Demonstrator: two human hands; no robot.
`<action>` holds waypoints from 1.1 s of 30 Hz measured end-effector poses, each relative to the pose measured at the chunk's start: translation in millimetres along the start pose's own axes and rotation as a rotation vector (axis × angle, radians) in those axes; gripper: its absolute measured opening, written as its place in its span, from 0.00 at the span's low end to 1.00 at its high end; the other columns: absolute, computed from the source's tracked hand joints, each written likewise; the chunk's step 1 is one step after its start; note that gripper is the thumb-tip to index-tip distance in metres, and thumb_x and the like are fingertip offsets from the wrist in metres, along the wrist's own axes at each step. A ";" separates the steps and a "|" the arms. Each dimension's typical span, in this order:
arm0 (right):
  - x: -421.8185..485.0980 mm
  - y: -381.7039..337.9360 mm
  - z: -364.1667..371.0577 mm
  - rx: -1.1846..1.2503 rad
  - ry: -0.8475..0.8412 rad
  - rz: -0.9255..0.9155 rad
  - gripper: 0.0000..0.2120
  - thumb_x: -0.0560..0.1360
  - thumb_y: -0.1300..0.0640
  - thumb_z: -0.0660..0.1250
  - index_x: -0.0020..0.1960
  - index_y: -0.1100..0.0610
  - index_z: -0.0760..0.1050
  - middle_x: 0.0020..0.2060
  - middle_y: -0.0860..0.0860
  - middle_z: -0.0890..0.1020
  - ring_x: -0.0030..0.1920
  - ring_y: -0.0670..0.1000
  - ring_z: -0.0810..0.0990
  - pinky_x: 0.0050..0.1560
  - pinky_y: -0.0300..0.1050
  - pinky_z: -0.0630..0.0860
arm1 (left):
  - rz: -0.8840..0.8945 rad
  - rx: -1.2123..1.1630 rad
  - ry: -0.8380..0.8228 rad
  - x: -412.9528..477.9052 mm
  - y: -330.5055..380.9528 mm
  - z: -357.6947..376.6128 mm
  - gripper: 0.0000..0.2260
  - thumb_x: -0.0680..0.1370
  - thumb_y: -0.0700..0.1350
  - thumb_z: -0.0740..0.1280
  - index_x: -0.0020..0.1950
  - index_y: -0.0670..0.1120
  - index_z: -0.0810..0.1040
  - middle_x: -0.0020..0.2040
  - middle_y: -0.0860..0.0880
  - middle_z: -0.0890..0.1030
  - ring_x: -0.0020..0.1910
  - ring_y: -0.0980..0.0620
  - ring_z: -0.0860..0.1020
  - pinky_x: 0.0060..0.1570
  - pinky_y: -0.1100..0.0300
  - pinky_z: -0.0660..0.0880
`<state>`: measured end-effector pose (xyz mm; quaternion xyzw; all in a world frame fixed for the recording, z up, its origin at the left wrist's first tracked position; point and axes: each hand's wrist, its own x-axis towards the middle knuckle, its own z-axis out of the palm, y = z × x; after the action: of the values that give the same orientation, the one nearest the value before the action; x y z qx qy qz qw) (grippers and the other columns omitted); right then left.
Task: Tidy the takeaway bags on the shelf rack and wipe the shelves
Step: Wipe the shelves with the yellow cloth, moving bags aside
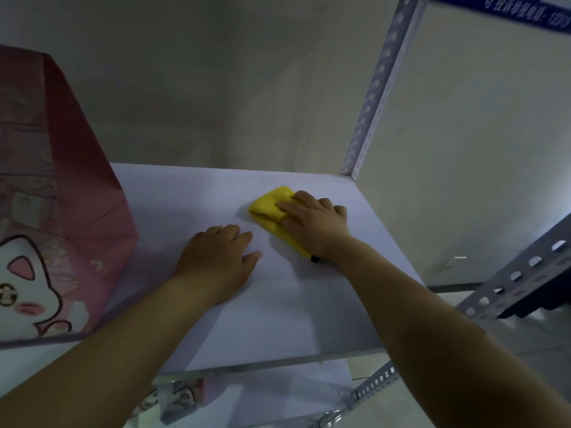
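A folded yellow cloth (268, 208) lies on the white shelf board (296, 304) near its back right corner. My right hand (315, 225) presses flat on the cloth with straight fingers. My left hand (216, 257) rests palm down on the bare board just left of the cloth, holding nothing. A pink takeaway bag (61, 193) with a cartoon cat print stands upright on the left part of the same shelf, apart from both hands.
A perforated grey rack post (375, 91) rises at the shelf's back right corner, with a wall behind. A lower shelf (278, 393) shows below the front edge, with another cat-print bag (173, 400) on it. More grey rack rails (525, 273) stand to the right.
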<state>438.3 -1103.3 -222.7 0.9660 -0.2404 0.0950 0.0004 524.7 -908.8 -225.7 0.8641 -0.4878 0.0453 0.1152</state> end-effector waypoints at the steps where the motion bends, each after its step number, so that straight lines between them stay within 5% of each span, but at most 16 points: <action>1: -3.6 11.2 -2.6 -0.003 -0.002 0.060 0.20 0.77 0.38 0.49 0.68 0.34 0.60 0.72 0.44 0.60 0.63 0.57 0.65 0.58 0.56 0.57 | -0.003 -0.009 -0.006 -0.5 -0.2 -1.3 0.20 0.78 0.56 0.59 0.66 0.48 0.73 0.66 0.46 0.73 0.62 0.43 0.71 0.59 0.53 0.66; 6: -26.0 38.4 -11.4 -0.064 0.000 0.476 0.17 0.78 0.43 0.48 0.65 0.40 0.65 0.70 0.52 0.61 0.61 0.62 0.64 0.59 0.59 0.57 | -0.019 0.004 -0.079 -13.0 -1.0 -10.4 0.20 0.79 0.56 0.55 0.65 0.48 0.71 0.67 0.48 0.70 0.64 0.45 0.68 0.59 0.53 0.67; 9: -36.8 9.4 -13.8 -0.047 -0.022 0.438 0.16 0.78 0.45 0.49 0.63 0.41 0.66 0.70 0.52 0.59 0.61 0.62 0.63 0.59 0.60 0.56 | -0.009 0.042 -0.080 -27.7 -0.7 -18.1 0.18 0.79 0.56 0.54 0.62 0.47 0.73 0.63 0.48 0.72 0.59 0.45 0.70 0.55 0.53 0.69; 17: -107.3 -30.1 -21.2 0.041 0.031 -0.030 0.18 0.78 0.39 0.50 0.67 0.34 0.62 0.71 0.43 0.58 0.60 0.58 0.64 0.56 0.54 0.57 | -0.012 -0.002 0.004 -68.8 10.0 -26.0 0.15 0.78 0.52 0.59 0.56 0.45 0.78 0.56 0.47 0.76 0.54 0.45 0.72 0.51 0.53 0.70; 28: -152.8 -27.8 -31.6 -0.057 0.044 0.402 0.17 0.79 0.45 0.51 0.67 0.40 0.63 0.71 0.50 0.60 0.61 0.61 0.65 0.59 0.57 0.58 | 0.109 -0.097 0.071 -110.6 8.4 -25.8 0.13 0.79 0.48 0.60 0.57 0.44 0.78 0.54 0.46 0.76 0.52 0.44 0.72 0.53 0.52 0.70; 33: -167.6 -72.1 -37.8 -0.046 -0.009 0.341 0.19 0.79 0.44 0.51 0.69 0.40 0.62 0.72 0.49 0.59 0.64 0.61 0.64 0.60 0.57 0.57 | 0.122 -0.071 0.028 -136.6 6.7 -38.6 0.13 0.79 0.50 0.58 0.53 0.44 0.77 0.52 0.46 0.74 0.53 0.44 0.72 0.54 0.51 0.70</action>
<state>319.6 -960.0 -213.1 0.9113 -0.4030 0.0840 0.0053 449.3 -789.0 -213.3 0.8275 -0.5392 0.0469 0.1495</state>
